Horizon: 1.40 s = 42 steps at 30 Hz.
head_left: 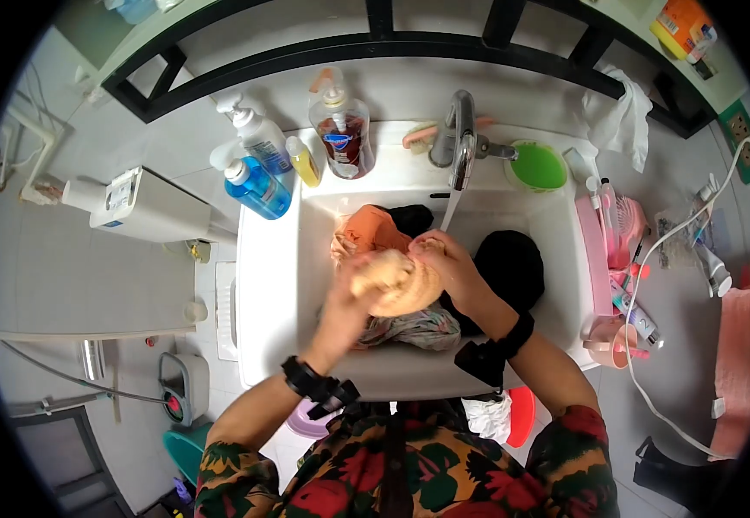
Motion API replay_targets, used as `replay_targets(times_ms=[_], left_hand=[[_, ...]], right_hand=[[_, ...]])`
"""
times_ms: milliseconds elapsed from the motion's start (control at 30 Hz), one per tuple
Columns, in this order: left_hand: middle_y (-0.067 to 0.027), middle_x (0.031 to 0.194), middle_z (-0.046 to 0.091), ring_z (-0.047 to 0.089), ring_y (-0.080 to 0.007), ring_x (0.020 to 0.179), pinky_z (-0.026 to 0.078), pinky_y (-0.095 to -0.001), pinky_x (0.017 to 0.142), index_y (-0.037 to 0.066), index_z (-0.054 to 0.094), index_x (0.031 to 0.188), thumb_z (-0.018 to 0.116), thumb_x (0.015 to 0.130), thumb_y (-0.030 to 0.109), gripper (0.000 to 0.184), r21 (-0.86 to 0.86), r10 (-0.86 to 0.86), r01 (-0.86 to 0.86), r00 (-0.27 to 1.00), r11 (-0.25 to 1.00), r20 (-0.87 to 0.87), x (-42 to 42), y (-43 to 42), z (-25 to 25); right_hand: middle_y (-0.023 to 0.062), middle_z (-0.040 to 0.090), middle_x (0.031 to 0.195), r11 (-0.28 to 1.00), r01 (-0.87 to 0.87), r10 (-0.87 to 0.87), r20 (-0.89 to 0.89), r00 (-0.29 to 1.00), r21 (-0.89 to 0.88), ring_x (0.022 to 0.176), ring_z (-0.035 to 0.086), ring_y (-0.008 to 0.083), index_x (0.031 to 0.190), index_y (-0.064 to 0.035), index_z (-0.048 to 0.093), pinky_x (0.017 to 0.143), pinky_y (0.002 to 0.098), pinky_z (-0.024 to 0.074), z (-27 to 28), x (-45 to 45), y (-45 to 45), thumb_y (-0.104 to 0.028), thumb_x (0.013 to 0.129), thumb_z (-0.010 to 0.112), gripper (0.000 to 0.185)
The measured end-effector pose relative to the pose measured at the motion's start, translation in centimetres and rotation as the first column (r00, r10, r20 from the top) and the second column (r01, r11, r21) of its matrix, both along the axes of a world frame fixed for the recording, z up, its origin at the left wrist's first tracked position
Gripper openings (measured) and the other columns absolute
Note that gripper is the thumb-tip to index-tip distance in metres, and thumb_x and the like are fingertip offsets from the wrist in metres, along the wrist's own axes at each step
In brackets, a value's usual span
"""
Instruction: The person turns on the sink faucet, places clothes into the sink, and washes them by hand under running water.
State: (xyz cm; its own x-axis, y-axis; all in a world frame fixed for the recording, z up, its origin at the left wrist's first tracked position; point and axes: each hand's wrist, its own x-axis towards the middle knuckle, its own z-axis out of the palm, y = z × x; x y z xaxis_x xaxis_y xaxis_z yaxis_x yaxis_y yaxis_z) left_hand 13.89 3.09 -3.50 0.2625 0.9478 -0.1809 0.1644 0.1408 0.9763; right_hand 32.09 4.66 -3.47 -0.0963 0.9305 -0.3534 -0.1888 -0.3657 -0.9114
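A bunched pale yellow cloth (402, 289) is gripped between my two hands above the sink (349, 371). My left hand (345, 304), blurred by motion, is closed on its left side. My right hand (450, 266) has its fingers wrapped round the upper right part, just below the faucet (463, 142), from which a stream of water (452, 209) falls. Behind the yellow cloth lies an orange cloth (371, 230). To its right in the basin is a black cloth (509, 269), and below it a wet patterned cloth (422, 330).
Several pump bottles, including a blue bottle (258, 186) and a dark red one (344, 138), stand at the rim's back left. A green bowl (539, 166) sits back right. Beside the right rim is a pink organizer (595, 259). A black metal bar (332, 56) crosses the back.
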Motion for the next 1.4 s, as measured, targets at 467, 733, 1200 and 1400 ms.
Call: replay_targets(times_ms=[467,733,1200,1400], left_hand=[[-0.0133,0.097,0.053,0.054,-0.0151,0.084,0.046,-0.0249,0.069,-0.006,0.039,0.11,0.054,0.083,0.028,0.046,-0.101,0.629,-0.645,0.763,0.758,-0.151,-12.7,2.9,-4.0],[-0.0169,0.114,0.047,0.042,-0.0314,0.108,0.033,-0.0384,0.092,0.003,0.044,0.116,0.062,0.067,0.01,0.053,0.572,0.467,-0.253,0.844,0.781,-0.264,-7.1,-1.0,2.2],[-0.0058,0.094,0.057,0.052,-0.0127,0.089,0.041,-0.0231,0.078,0.001,0.05,0.106,0.049,0.07,-0.013,0.038,0.311,-0.043,-0.086,0.922,0.946,0.385,5.2,3.7,9.5],[-0.0157,0.109,0.05,0.046,-0.0287,0.102,0.038,-0.0331,0.087,0.004,0.046,0.116,0.058,0.068,0.003,0.05,0.484,-0.03,0.199,0.942,0.852,-0.334,5.0,5.9,-0.7]], right_hand=[[0.0218,0.056,0.088,0.548,-0.835,0.321,0.935,0.152,-0.052,0.084,0.056,0.0337,0.105,0.0006,0.05,0.073,0.0403,0.0446,-6.6,0.1,-4.7,-0.024,0.066,0.057,0.047],[0.0124,0.059,0.08,0.738,-0.667,0.139,0.945,0.295,0.1,0.078,0.056,0.03,0.093,-0.0088,0.059,0.069,0.0389,0.0449,6.0,-0.4,-1.5,-0.015,0.061,0.054,0.033],[0.0113,0.057,0.087,0.557,-0.437,-0.514,0.706,0.487,0.707,0.08,0.051,0.0288,0.092,-0.0037,0.058,0.069,0.0346,0.0419,18.3,3.7,-2.5,0.004,0.055,0.05,0.038],[0.0079,0.055,0.101,0.672,-0.561,-0.482,0.861,0.164,0.483,0.094,0.049,0.0279,0.098,-0.0093,0.057,0.08,0.0425,0.0377,7.9,6.6,-1.1,-0.002,0.062,0.054,0.037]])
